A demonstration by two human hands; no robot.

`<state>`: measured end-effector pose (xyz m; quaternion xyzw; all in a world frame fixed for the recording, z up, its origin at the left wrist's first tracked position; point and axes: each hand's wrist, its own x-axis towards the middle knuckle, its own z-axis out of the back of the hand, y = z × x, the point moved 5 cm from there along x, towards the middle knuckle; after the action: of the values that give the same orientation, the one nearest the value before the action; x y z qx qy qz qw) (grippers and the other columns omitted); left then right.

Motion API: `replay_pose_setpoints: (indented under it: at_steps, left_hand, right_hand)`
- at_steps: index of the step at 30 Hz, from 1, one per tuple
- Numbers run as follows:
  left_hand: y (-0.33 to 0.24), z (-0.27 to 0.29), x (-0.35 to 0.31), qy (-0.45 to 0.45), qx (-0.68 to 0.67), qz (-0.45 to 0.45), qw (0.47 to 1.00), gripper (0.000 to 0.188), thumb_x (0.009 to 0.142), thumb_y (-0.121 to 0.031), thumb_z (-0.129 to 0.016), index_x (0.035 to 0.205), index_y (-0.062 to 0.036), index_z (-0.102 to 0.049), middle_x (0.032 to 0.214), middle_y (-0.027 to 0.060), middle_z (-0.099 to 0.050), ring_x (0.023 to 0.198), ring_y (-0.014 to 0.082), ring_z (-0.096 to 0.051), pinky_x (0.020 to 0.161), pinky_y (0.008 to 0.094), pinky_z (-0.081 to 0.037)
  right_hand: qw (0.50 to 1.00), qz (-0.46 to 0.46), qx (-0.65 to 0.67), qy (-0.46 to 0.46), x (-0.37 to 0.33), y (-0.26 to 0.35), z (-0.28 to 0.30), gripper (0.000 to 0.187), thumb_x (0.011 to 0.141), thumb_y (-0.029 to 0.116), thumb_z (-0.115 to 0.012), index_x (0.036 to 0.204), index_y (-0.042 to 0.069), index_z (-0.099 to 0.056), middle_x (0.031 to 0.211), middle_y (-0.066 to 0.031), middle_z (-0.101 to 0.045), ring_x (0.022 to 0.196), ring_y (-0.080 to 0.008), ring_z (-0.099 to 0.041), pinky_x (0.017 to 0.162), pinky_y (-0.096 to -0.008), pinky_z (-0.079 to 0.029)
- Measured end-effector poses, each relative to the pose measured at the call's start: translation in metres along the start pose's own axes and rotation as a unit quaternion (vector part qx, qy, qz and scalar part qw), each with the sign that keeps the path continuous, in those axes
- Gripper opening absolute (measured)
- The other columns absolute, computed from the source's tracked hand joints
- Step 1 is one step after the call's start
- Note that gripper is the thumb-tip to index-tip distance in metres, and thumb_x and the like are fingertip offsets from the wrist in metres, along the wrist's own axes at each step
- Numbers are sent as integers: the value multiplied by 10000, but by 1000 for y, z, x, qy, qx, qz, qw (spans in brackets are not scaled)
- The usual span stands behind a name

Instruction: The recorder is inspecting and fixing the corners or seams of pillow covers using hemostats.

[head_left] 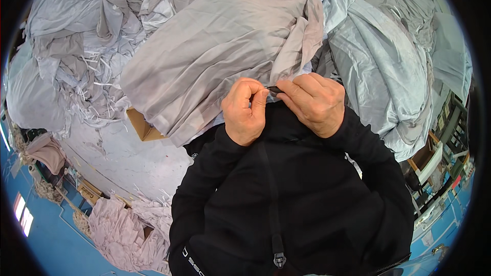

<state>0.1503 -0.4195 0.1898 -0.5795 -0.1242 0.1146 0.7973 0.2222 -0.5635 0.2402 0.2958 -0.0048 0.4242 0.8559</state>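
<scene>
My left hand [243,112] is closed in a pinch, thumb against forefinger, at the near edge of a large grey cloth [215,46]. Close on its right, my right hand [316,103] is closed around a small, slim black object [274,90], whose visible part spans the narrow gap between the two hands. Most of that object lies hidden in my right fingers, so its kind does not show. What my left fingertips pinch is too small to make out. The grey cloth spreads away from my hands in loose folds, bunched at its right side.
Heaps of grey fabric [76,5] with white ties lie at the far left, and pale grey fabric [381,71] is piled at right. A cardboard box corner [144,127] pokes out under the cloth. More crumpled fabric [123,232] lies at lower left above the blue floor [46,235].
</scene>
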Motion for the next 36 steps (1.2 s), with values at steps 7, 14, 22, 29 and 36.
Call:
replay_pose_setpoints:
  at_steps: [7,14,22,29,36]
  left_hand:
    - [-6,9,2,-8,13,-21,1000,106,860,52,-653,849,-10,-568,792,114,-617,620,226,-563,575,303,-457]
    - [9,206,-38,-374,119,81,916,117,946,-59,-588,858,-4,-642,759,37,-612,645,100,-540,595,223,-439]
    - [177,444,-186,-298,546,361,694,299,921,-277,-636,925,20,-670,881,174,-711,758,310,-684,810,374,-569]
    - [190,516,-223,-179,851,34,492,345,916,-339,-621,906,-5,-707,888,158,-729,778,315,-682,769,454,-519]
    - [12,242,-39,-212,415,-59,883,92,835,-27,-752,894,-3,-687,883,82,-684,820,198,-629,774,326,-500]
  right_hand:
    - [999,-6,34,-19,2,-4,6,267,695,79,-821,941,61,-719,775,-36,-615,646,-202,-620,555,-306,-495]
    - [920,-294,228,-126,-47,-81,8,246,916,82,-698,1142,-7,-664,925,-35,-681,766,-74,-590,679,-221,-463]
    - [837,-407,342,-130,-90,-155,-29,265,986,188,-642,1166,-6,-652,958,40,-631,828,-25,-519,727,-187,-403]
    - [835,-418,358,3,-104,-159,-71,160,978,150,-630,1063,36,-704,857,21,-614,795,-74,-527,727,-231,-430]
    - [917,-298,260,-58,-103,-153,-69,416,720,-112,-618,1083,80,-689,971,-32,-557,835,-161,-533,767,-250,-442]
